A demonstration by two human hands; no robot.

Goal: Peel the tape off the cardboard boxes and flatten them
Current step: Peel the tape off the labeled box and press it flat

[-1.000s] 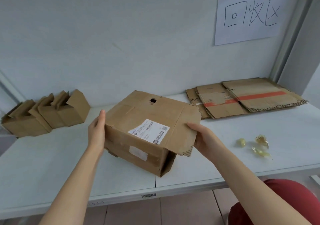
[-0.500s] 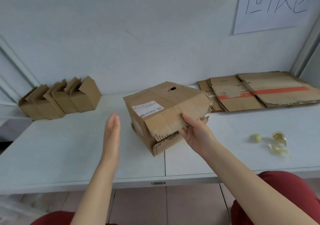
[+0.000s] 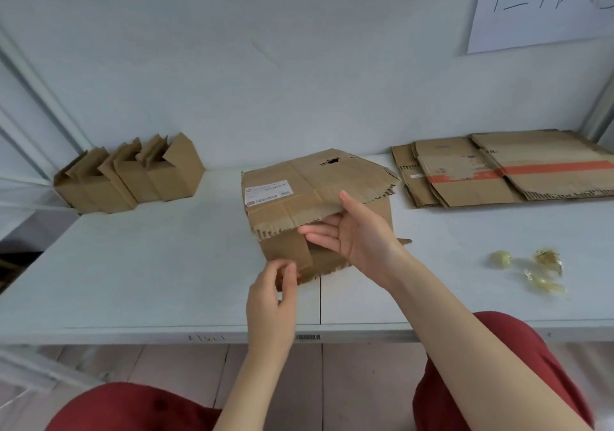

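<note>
You were midway. Right of the box (image 3: 299, 198) lay flattened cardboard (image 3: 498, 171) and balled tape (image 3: 528, 268). Left of it, small boxes (image 3: 129, 178) stood unflattened, flaps up, insides hidden. The box itself sat uncollapsed on the table (image 3: 149, 281). Your right hand (image 3: 352, 234) pinched its top flap, thumb above. Your left hand (image 3: 272, 297) pinched a brown strip (image 3: 292, 251) on its front.
</note>
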